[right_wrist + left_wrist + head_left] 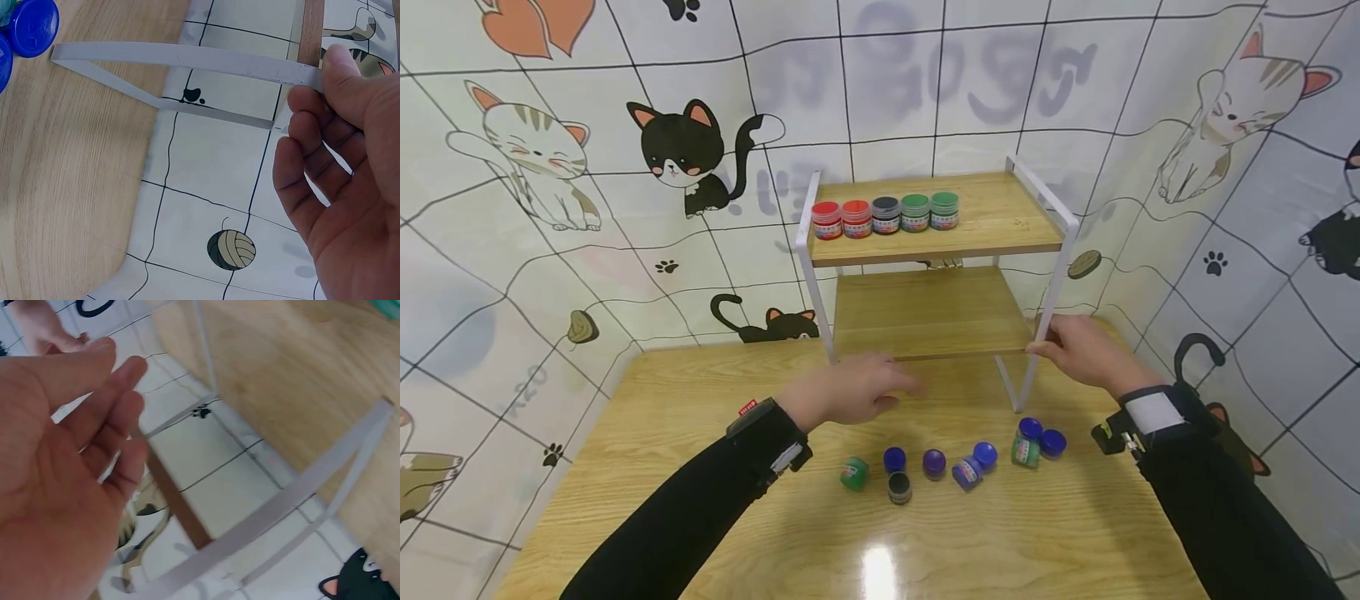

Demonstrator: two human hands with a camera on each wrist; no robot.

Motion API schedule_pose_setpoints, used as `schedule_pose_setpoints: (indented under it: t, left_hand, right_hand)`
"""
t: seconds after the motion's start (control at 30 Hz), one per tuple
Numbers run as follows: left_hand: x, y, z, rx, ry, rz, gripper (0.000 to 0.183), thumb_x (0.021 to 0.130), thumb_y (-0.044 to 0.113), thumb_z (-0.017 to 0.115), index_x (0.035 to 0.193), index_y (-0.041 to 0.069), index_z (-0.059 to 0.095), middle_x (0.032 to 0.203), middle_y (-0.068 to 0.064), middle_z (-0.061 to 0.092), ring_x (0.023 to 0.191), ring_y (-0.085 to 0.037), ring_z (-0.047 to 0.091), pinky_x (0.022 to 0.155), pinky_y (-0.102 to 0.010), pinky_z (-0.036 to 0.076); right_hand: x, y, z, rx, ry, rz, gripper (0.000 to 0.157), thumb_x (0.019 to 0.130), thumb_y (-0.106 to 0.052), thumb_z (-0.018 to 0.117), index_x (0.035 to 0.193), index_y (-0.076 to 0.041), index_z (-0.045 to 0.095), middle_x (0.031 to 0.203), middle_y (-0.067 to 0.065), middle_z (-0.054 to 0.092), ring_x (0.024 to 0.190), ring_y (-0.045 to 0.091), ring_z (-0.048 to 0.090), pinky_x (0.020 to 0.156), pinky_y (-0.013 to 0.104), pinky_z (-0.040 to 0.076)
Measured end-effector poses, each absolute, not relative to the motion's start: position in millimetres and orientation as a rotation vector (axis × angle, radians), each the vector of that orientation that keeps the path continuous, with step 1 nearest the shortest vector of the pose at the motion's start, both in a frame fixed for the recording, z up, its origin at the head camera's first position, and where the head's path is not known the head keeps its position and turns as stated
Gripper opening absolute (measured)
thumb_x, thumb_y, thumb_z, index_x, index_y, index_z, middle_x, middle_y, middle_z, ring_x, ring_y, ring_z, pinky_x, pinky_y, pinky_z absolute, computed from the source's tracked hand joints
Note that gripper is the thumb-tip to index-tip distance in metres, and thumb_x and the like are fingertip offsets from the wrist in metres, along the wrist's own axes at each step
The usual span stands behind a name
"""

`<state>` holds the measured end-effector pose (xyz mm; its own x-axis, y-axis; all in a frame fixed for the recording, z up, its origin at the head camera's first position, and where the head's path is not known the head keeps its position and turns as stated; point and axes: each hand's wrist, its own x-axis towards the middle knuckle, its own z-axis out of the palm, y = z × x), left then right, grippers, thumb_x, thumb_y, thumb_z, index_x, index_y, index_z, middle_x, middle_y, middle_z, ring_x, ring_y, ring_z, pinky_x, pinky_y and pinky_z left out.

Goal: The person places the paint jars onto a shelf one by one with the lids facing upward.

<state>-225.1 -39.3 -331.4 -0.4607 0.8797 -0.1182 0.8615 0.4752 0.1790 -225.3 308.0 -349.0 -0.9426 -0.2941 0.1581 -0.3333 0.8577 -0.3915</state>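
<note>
A two-tier shelf rack with wooden boards [925, 312] and a white metal frame [187, 57] stands on the table. At its right side, my right hand [1086, 354] pinches the frame by the lower board, thumb and index finger on the white bar in the right wrist view. My left hand [861, 387] is in front of the lower board's left part, slightly blurred. Its fingers [128, 412] are loosely bent and hold nothing in the left wrist view. Small paint jars line the upper board's left: two red [842, 219], one black [886, 215], two green [930, 212].
More jars lie or stand on the table [700, 500] before the rack: a green jar [854, 473], a black-topped jar [898, 487], another green jar [1026, 451] and several blue-lidded ones [934, 463]. Behind is a wall covering with cat drawings [692, 158].
</note>
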Motion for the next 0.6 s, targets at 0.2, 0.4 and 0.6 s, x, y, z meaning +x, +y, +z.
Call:
schedule_pose_setpoints:
  t: [0.2, 0.4, 0.6]
  left_hand:
    - [-222.7, -46.5, -351.5, 1.279, 2.441, 0.114, 0.035, 0.098, 0.013, 0.058, 0.131, 0.021, 0.058, 0.128, -0.001, 0.064, 0.117, -0.019, 0.06, 0.095, -0.032, 0.05]
    - [-218.6, -55.5, -372.4, 1.134, 2.418, 0.075, 0.02, 0.096, 0.016, 0.062, 0.115, 0.02, 0.064, 0.114, 0.003, 0.065, 0.108, -0.016, 0.06, 0.091, -0.029, 0.049]
    - [-214.7, -62.1, -393.7, 1.034, 2.439, 0.065, 0.011, 0.092, 0.021, 0.067, 0.102, 0.018, 0.064, 0.1, 0.006, 0.059, 0.087, -0.01, 0.051, 0.08, -0.026, 0.046]
  right_hand:
    - [-226.2, 309.4, -351.2, 0.527, -2.914, 0.633, 0.017, 0.093, -0.018, 0.066, 0.091, -0.002, 0.062, 0.069, 0.002, 0.056, 0.063, 0.015, 0.047, 0.056, 0.029, 0.038]
    - [-226.6, 309.2, -350.5, 0.529, -2.916, 0.638, 0.016, 0.093, -0.019, 0.066, 0.091, -0.003, 0.063, 0.069, 0.001, 0.057, 0.063, 0.015, 0.047, 0.056, 0.029, 0.038]
    - [-224.8, 309.0, -349.5, 0.52, -2.925, 0.643, 0.017, 0.094, -0.019, 0.065, 0.09, -0.003, 0.062, 0.069, 0.001, 0.056, 0.063, 0.015, 0.047, 0.056, 0.029, 0.037]
